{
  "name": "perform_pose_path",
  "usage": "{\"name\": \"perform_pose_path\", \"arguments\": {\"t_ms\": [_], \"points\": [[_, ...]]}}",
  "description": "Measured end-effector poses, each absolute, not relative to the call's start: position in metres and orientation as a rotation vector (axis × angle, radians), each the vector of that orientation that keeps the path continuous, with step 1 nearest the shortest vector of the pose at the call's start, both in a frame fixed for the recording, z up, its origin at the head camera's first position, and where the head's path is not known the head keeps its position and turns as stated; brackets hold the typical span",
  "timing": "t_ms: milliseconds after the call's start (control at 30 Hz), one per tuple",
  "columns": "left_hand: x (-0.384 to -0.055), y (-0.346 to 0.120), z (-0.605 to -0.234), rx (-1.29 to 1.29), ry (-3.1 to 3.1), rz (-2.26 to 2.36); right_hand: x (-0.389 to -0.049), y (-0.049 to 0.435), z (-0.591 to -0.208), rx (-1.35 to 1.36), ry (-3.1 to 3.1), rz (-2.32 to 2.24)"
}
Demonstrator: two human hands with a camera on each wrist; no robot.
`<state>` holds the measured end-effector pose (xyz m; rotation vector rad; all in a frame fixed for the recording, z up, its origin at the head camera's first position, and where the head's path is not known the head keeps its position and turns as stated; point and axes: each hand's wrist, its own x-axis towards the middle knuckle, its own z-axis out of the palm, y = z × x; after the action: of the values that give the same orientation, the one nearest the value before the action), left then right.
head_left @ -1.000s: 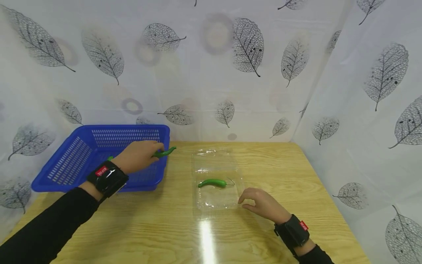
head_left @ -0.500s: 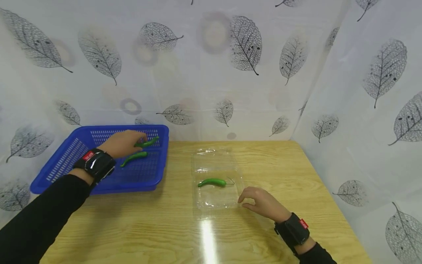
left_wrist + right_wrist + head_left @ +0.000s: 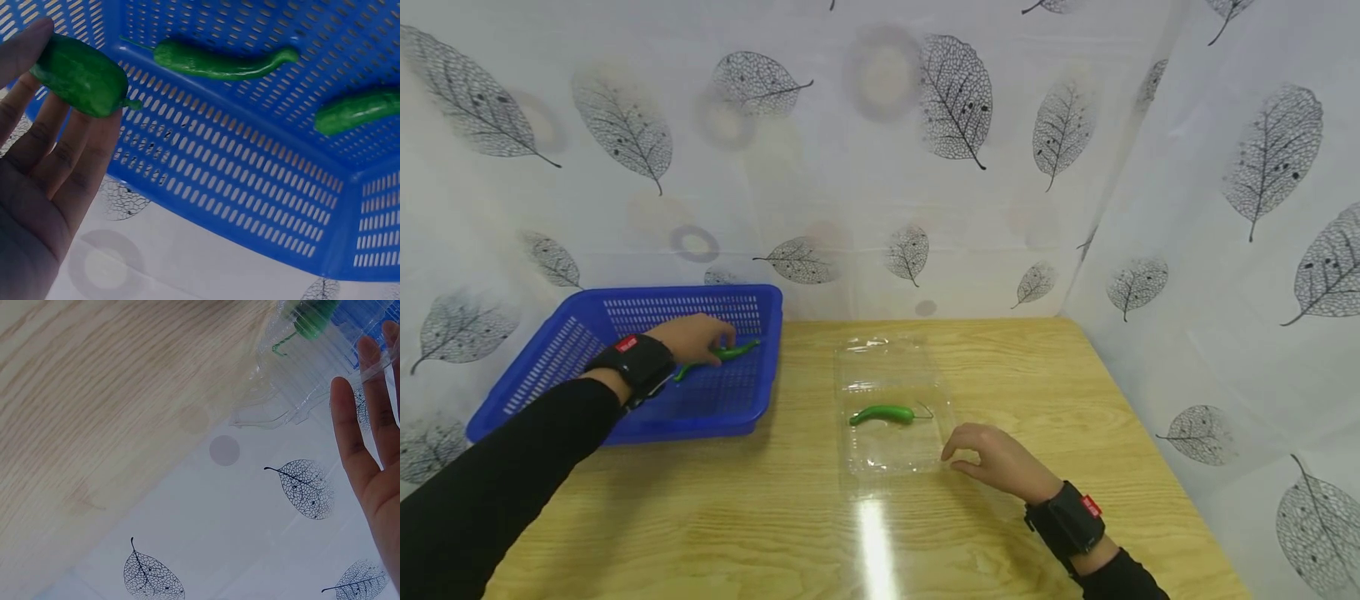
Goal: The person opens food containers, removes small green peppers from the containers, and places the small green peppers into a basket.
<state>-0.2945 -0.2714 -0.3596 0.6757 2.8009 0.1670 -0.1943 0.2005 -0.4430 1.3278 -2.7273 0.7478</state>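
My left hand (image 3: 697, 337) is inside the blue basket (image 3: 758, 400), pinching a green chili pepper (image 3: 84, 76) between thumb and fingers. Two more chili peppers show in the left wrist view: a curved one (image 3: 215, 60) and one cut off by the right edge (image 3: 362, 111). In the head view another pepper (image 3: 681, 372) peeks out under my left wrist. A clear plastic container (image 3: 891, 454) lies opened flat on the table, with a single chili pepper (image 3: 883, 413) in it. My right hand (image 3: 996, 460) rests at its right edge, fingers loosely bent and gripping nothing visible.
The wooden table (image 3: 760, 517) ends at a white leaf-print curtain (image 3: 850, 192) behind and on the right. The basket's slotted walls rise around my left hand. Light glares off the table in front of the container.
From above the basket's right rim, my left hand has moved left and then lower into the basket, with the chili pepper in its fingers. My right hand and the container stay put.
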Motion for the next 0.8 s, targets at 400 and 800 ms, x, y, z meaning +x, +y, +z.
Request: {"name": "perform_pose_path", "arguments": {"t_ms": [400,800], "points": [[-0.314,-0.288,-0.38,0.549,2.702,0.188,-0.195,0.202,-0.444,1.344,-2.712,0.742],[-0.32,-0.289,-0.401,0.56,2.616,0.245,-0.195,0.202,-0.443,1.339,-2.711,0.75]]}}
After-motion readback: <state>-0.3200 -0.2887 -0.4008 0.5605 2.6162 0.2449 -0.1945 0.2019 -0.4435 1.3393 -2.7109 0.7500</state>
